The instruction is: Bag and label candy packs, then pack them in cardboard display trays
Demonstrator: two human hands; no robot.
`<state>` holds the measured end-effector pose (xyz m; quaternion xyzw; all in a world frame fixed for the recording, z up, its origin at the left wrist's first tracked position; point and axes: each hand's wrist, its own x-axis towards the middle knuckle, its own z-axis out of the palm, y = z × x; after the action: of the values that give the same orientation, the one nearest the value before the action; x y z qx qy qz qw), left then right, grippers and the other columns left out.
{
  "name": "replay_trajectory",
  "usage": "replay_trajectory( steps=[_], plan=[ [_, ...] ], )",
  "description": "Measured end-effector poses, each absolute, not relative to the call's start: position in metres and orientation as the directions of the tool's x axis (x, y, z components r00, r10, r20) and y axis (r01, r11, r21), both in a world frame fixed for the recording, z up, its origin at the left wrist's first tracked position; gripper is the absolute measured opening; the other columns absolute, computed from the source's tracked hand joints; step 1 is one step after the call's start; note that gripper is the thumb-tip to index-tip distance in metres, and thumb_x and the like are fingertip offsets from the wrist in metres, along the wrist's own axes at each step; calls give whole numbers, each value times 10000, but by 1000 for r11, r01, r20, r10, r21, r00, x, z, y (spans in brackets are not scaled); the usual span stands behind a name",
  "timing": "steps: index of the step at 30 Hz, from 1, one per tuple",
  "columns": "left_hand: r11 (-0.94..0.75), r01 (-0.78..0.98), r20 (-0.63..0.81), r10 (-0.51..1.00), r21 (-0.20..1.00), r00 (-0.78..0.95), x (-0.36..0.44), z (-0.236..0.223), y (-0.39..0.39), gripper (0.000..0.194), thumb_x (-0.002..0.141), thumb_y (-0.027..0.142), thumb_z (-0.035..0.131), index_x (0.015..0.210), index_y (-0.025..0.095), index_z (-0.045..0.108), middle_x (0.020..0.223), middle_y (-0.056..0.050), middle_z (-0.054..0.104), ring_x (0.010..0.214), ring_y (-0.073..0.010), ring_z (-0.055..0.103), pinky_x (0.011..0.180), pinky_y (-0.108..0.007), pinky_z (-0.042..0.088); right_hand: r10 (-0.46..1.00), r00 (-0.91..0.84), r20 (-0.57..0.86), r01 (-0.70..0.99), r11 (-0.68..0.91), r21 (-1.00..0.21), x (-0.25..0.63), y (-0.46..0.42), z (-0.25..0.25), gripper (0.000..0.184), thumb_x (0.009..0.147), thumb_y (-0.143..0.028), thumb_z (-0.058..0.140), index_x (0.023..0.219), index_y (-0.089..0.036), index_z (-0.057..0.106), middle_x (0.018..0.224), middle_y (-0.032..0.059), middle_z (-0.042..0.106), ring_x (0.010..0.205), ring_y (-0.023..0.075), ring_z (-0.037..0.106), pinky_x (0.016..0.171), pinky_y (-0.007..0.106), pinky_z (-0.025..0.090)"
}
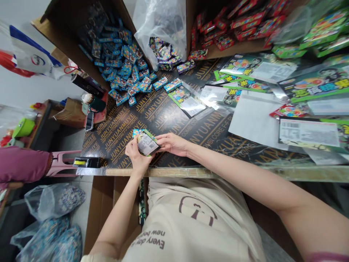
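The small green-and-black plastic packet with a white label (147, 143) is between the two hands, over the near part of the shiny black table with gold letters (116, 140). The left hand (136, 154) is at the packet's 8 o'clock and curls around it, thumb along the bottom. The right hand (170, 143) is at 3 o'clock, its fingertips holding the right edge. The packet tips to one side. Its label has dark print, too small to read. A bright blue patterned bit (137, 131) peeks out at its 11 o'clock.
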<state>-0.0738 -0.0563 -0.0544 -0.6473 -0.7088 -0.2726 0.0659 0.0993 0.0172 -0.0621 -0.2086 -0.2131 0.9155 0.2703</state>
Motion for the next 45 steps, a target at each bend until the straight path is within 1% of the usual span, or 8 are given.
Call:
replay_trajectory(
  steps=[8,15,19,23,29,37,42,45],
  plan=[
    [77,966,509,838,248,-198,-59,-58,-60,857,595,410,764,1346,174,426,1183,-149,525,1133,-339,490,973,-451,324,631,-697,-342,-415,-743,-525,98,18,-62,153,581,-153,790,701,-112,704,665,34,714,597,129,670,613,252,587],
    [77,960,485,850,270,-204,-57,-57,-61,870,595,377,753,1366,177,401,1186,-149,529,1127,-333,495,970,-451,330,688,-625,-368,-401,-688,-606,97,13,-57,402,443,-392,897,561,-132,614,578,5,661,516,111,612,571,264,558],
    [-30,980,509,857,198,-77,-53,-62,-63,807,609,398,737,1328,174,449,1169,-146,529,1111,-324,494,976,-455,311,807,-448,-385,-352,-555,-753,96,16,-59,590,464,-654,806,444,-158,488,383,-66,437,366,32,361,390,188,316],
    [-65,996,673,739,60,8,-57,-64,-57,633,678,388,698,1246,176,514,1135,-151,554,1118,-314,476,1010,-468,255,919,-328,-218,-374,-338,-864,101,21,-60,658,563,-815,621,573,-157,607,572,4,590,529,92,510,510,222,382],
    [-134,991,798,596,-10,89,-89,-64,-40,480,777,481,622,1152,194,535,1145,-150,581,1186,-294,446,1067,-480,177,982,-187,-28,-322,-88,-943,104,19,-57,536,713,-696,629,565,-187,550,534,-33,468,522,96,398,539,247,328],
    [-84,988,787,597,-133,156,-96,-76,-33,352,763,186,642,1110,246,631,1145,-123,572,1224,-279,473,1119,-541,56,920,-350,-174,-247,-269,-931,93,13,-69,449,619,-588,743,602,-171,576,546,-41,494,522,87,391,524,243,316],
    [-104,995,721,690,6,68,-86,-85,-31,394,752,135,627,1117,279,661,1170,-119,581,1239,-292,484,1132,-561,33,956,-255,-143,-219,-201,-955,92,21,-81,472,480,-357,858,862,-207,625,847,-1,651,768,141,574,657,242,445],
    [-119,990,693,720,71,37,-83,-90,-30,421,731,142,643,1126,289,655,1215,-120,566,1290,-313,447,1136,-578,23,908,-409,-93,-263,-215,-941,92,26,-81,433,519,-309,832,900,-201,657,894,13,692,852,165,620,781,288,483]
  ],
)
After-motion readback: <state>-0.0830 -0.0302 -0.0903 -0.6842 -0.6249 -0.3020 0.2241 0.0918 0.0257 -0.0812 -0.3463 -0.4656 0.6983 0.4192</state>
